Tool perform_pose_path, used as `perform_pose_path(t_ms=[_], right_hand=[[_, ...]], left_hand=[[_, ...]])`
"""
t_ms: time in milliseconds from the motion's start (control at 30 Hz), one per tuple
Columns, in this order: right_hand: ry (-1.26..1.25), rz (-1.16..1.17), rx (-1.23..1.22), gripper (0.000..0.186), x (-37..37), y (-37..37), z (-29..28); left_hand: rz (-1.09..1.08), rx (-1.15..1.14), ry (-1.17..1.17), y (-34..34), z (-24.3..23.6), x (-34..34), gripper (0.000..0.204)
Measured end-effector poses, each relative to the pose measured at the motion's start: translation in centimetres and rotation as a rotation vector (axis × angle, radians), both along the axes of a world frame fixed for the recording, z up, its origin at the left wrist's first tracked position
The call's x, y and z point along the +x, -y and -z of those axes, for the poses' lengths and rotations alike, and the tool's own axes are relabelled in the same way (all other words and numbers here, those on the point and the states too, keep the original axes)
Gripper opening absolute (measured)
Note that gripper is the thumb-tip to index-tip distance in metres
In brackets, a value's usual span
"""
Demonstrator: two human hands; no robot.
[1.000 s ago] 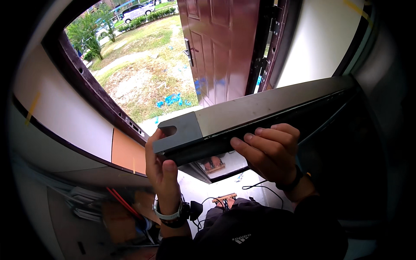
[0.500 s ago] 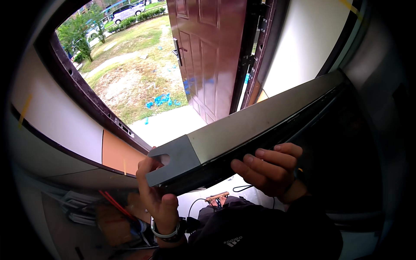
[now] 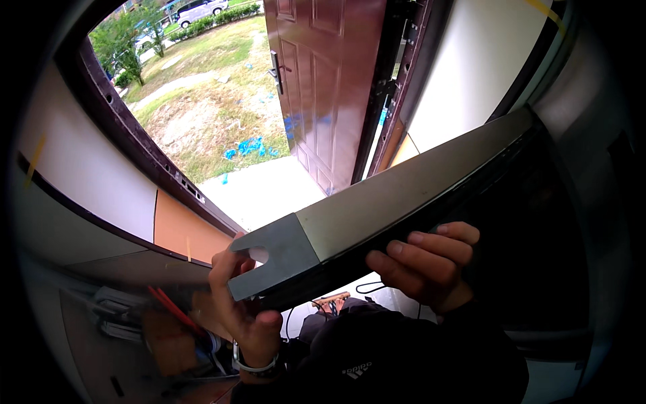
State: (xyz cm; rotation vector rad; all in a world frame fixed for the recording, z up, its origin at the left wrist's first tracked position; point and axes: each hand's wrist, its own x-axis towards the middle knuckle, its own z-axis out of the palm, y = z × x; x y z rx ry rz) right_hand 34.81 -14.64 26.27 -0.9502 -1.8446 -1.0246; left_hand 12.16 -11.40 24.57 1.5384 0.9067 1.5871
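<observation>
A long grey-and-black panel [image 3: 397, 192] reaches from the middle up toward the right. Its near left end carries a darker grey end piece [image 3: 286, 252] with a U-shaped notch. My left hand [image 3: 247, 330] wraps round this end, fingers behind the notch and thumb below it. Curled against the black lower side of the panel is my right hand [image 3: 431, 266]; its thumb is hidden. Dark shadow hides the far right part of the panel.
A brown door [image 3: 330, 87] stands open in its frame [image 3: 145, 145], with grass [image 3: 202, 87] and blue scraps [image 3: 249, 147] outside. At lower left lie a cardboard box [image 3: 169, 342] and red rods [image 3: 176, 311]. A thin black cable [image 3: 371, 283] lies on the floor.
In the picture, the notched end of the panel and both hands have shifted slightly right and the left hand a little down. Both hands keep their hold; the outdoor view has shifted slightly too.
</observation>
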Motion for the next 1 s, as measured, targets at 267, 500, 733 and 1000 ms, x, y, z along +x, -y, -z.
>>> perform_pose_path(t_ms=[267,500,733,1000], right_hand=[[-0.018,-0.004,0.012,0.024,-1.5,-0.1,-0.1],[-0.166,-0.118,-0.007,0.021,-2.9,-0.6,0.4],[-0.227,-0.066,-0.002,0.025,-2.7,-0.2,0.4],[-0.145,-0.066,0.156,0.039,2.6,1.2,7.0]], left_hand=[[0.022,-0.023,0.015,-0.5,-0.4,0.7,0.097],[-0.069,0.068,-0.031,-0.3,0.4,0.4,0.096],[-0.058,0.081,-0.006,-0.4,0.4,1.3,0.098],[-0.077,0.179,-0.192,-1.7,1.1,2.6,0.095]])
